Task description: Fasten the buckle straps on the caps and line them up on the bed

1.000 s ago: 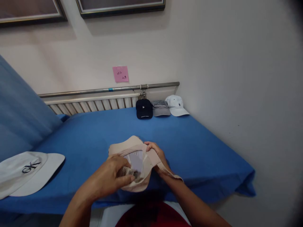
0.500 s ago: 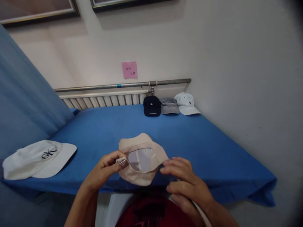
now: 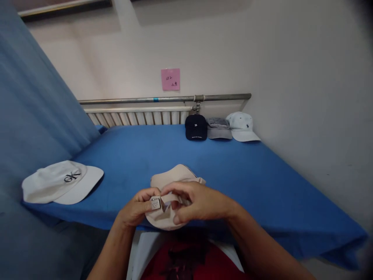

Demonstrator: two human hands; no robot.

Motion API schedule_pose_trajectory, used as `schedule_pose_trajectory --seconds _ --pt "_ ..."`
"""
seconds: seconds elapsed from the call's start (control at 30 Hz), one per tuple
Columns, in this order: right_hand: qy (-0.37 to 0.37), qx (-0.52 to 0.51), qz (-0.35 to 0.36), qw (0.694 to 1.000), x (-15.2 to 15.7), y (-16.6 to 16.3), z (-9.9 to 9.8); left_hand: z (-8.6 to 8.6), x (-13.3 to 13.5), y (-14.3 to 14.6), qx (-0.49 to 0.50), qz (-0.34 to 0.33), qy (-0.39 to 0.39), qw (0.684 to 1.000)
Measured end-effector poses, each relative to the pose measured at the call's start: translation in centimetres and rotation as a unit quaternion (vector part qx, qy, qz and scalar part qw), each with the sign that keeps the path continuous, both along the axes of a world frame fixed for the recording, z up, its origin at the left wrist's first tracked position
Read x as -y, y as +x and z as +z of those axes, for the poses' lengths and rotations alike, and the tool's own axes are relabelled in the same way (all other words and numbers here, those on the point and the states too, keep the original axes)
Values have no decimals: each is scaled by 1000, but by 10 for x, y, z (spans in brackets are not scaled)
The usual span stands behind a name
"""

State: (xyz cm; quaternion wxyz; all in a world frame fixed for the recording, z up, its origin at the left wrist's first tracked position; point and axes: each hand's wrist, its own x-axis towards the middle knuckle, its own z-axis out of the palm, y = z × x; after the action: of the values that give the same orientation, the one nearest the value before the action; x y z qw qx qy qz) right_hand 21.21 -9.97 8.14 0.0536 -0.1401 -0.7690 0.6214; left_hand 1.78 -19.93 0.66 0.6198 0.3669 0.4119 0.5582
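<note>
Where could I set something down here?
The blue cloth lies bare between the beige fabric cap and the back row (brimmed black cap, grey cap, white cap), and rightward to the grey wall. Crowded: that row, and around left hand and right hand.

CK monogram (image 3: 72,177) on white cap (image 3: 56,182), handwritten 252 (image 3: 169,78) on pink note (image 3: 170,86), unreadable lettering (image 3: 197,137) on black cap (image 3: 196,130)

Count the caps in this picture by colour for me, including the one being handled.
Black, curved-brim cap: 1
Grey, curved-brim cap: 1
White caps, one with large dark lettering and one with a small dark emblem: 2
Beige, curved-brim cap at the hands: 1
Total: 5 caps
</note>
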Motion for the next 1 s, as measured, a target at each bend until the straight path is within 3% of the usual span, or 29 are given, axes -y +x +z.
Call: schedule_pose_trajectory --seconds 0.07,0.13,0.43,0.53,0.77,1.0 --pt "-121 -14 20 992 -6 -4 -14 -5 1 -4 17 14 4 1000" --pt "-194 -37 18 980 -7 -5 -25 -10 1 -6 33 37 10 999" --pt "-329 -114 -54 936 -5 -19 -39 -12 -2 -5 79 93 15 992" --pt "-332 -119 -99 931 -1 -26 -44 -11 -3 -5 86 102 16 991" --pt "-240 -100 -149 954 14 -39 -46 -14 -2 -4 85 100 11 991" --pt "-304 -86 -123 941 15 -39 -43 -18 -2 -4 79 84 10 993"
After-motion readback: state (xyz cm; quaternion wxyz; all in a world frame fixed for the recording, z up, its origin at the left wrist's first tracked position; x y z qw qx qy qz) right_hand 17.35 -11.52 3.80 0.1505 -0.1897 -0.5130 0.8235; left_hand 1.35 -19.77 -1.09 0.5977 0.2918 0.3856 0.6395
